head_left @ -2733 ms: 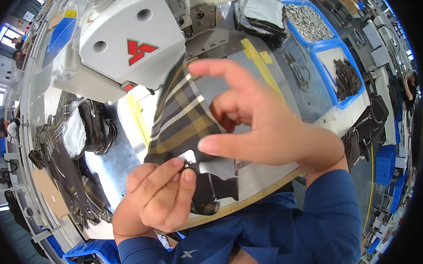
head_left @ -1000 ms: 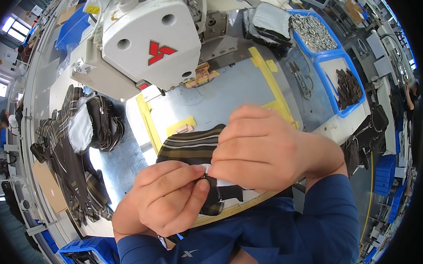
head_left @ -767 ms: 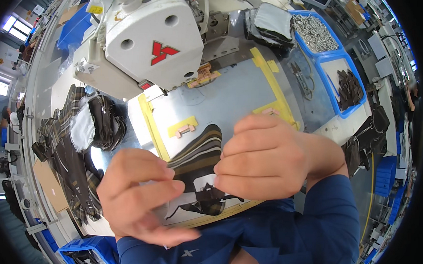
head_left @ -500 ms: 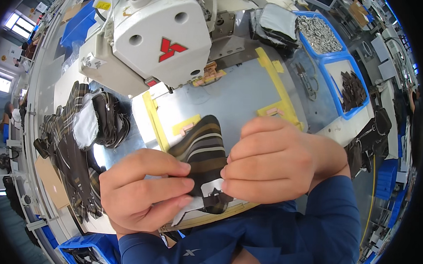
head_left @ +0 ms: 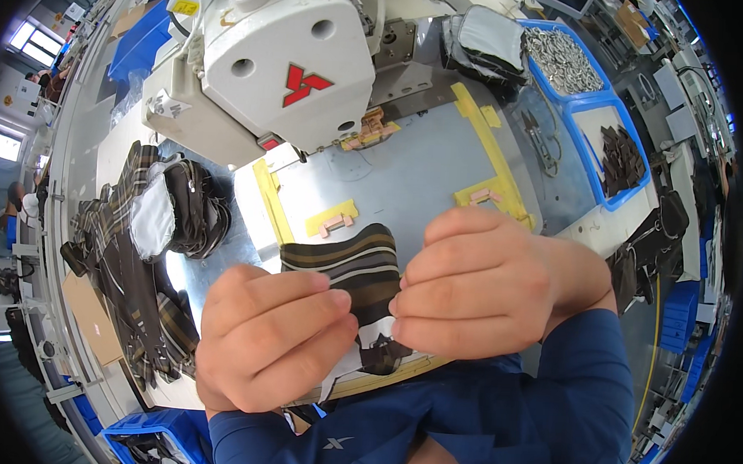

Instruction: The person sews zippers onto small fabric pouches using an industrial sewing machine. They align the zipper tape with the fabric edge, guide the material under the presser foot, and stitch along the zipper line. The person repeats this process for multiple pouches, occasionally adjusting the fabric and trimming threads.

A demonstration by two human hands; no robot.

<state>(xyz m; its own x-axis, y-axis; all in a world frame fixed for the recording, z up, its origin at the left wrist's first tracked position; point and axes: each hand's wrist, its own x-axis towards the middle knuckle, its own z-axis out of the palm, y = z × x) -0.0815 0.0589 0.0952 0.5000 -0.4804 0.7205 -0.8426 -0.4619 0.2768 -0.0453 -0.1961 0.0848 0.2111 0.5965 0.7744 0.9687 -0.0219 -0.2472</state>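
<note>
A dark piece of fabric (head_left: 361,269) with brown and white stripes spreads between my two hands, in front of the sewing machine. My left hand (head_left: 280,340) is closed, its thumb and fingers pinching the fabric's left side. On the opposite side my right hand (head_left: 477,286) is curled with fingertips on the right edge. White backing material (head_left: 375,330) shows at the near end, beside a small dark tab of cloth. My fingers hide parts of both edges.
A white sewing machine (head_left: 287,71) stands ahead, over a metal plate (head_left: 415,176) edged with yellow tape. Stacked dark pieces (head_left: 194,208) and plaid cloth (head_left: 121,279) lie left. At right are scissors (head_left: 541,144), a blue tray of metal parts (head_left: 565,62) and a blue tray of dark strips (head_left: 619,160).
My left hand has moved right, closer to my right hand. The fabric's far end has come nearer to me and looks broader and flatter. My right hand has hardly moved.
</note>
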